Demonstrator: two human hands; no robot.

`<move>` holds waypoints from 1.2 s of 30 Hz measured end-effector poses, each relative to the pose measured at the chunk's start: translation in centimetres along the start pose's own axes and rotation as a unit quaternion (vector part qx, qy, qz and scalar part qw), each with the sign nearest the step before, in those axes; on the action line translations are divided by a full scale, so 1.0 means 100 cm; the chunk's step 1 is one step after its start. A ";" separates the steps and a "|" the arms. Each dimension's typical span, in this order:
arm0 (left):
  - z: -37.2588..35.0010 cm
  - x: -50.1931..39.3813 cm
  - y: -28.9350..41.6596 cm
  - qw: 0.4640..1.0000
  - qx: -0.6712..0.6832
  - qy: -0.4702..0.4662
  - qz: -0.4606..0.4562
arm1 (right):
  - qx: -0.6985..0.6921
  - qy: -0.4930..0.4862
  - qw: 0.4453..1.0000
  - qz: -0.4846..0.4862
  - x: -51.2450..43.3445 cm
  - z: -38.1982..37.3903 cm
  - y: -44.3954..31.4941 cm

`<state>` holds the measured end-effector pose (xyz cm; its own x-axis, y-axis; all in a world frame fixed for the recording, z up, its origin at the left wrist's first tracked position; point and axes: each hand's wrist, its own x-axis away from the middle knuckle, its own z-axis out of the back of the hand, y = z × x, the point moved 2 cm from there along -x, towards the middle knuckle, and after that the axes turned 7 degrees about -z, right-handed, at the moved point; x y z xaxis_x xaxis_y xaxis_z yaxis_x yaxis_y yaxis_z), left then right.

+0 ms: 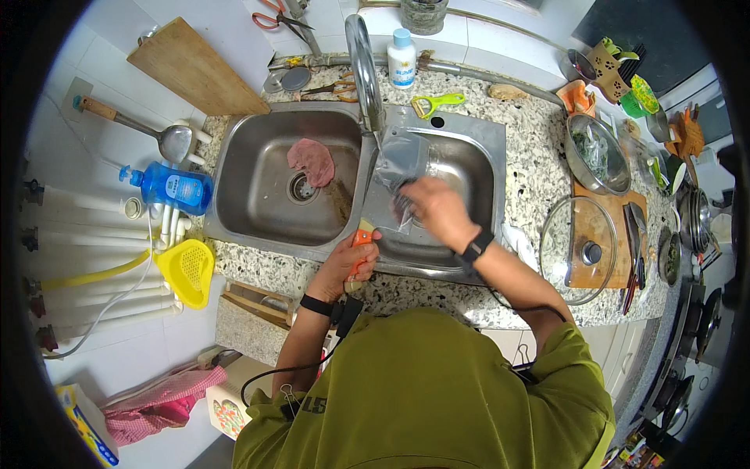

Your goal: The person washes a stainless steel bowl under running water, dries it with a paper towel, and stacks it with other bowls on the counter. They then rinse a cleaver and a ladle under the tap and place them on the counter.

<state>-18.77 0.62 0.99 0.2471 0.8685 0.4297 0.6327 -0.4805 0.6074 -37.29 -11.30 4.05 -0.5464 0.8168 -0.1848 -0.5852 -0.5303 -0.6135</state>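
At the divider of a steel double sink, my left hand (347, 262) is closed around an orange-handled peeler or knife (361, 237), whose exact kind I cannot tell; something pale shows below the fist. Over the right sink basin (472, 170), my right hand (435, 208) grips a clear plastic bag (404, 157), blurred and with something dark in it. A pink cloth (312, 162) lies beside the drain in the left basin (251, 176), with a brownish long item (340, 202) near the divider. The chrome faucet (364, 76) arches over the sink's middle.
Behind the sink stand a white bottle (402, 61) and a green peeler (438, 103). A blue soap bottle (179, 187) and yellow strainer (190, 272) are at left. To the right are a steel bowl (624, 176), a glass lid (554, 258) and a cutting board (586, 275) with utensils.
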 end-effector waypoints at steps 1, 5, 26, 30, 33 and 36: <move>0.000 0.000 0.001 1.000 -0.001 0.004 -0.001 | 0.026 -0.038 0.998 0.046 0.007 -0.006 -0.008; 0.000 0.004 0.003 1.000 -0.025 0.010 -0.006 | 0.019 -0.005 0.998 0.057 0.005 -0.013 -0.005; -0.003 -0.010 0.005 1.000 -0.029 0.002 0.005 | -0.023 0.004 0.998 0.050 -0.001 -0.038 -0.006; -0.003 -0.010 0.003 0.999 -0.046 0.013 0.015 | -0.001 0.010 0.999 -0.046 -0.013 -0.012 0.008; -0.008 -0.014 0.001 0.999 -0.038 -0.013 0.010 | -0.023 0.034 0.999 -0.010 -0.018 -0.007 -0.003; -0.010 -0.016 0.000 0.999 -0.048 -0.018 0.010 | -0.051 0.020 0.998 -0.004 0.010 -0.019 -0.014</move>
<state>-19.86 -0.89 1.01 0.2868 0.8612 0.4197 0.5535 -0.5065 0.6611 -35.87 -9.34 3.27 -0.5162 0.8308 -0.2078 -0.5248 -0.4987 -0.6898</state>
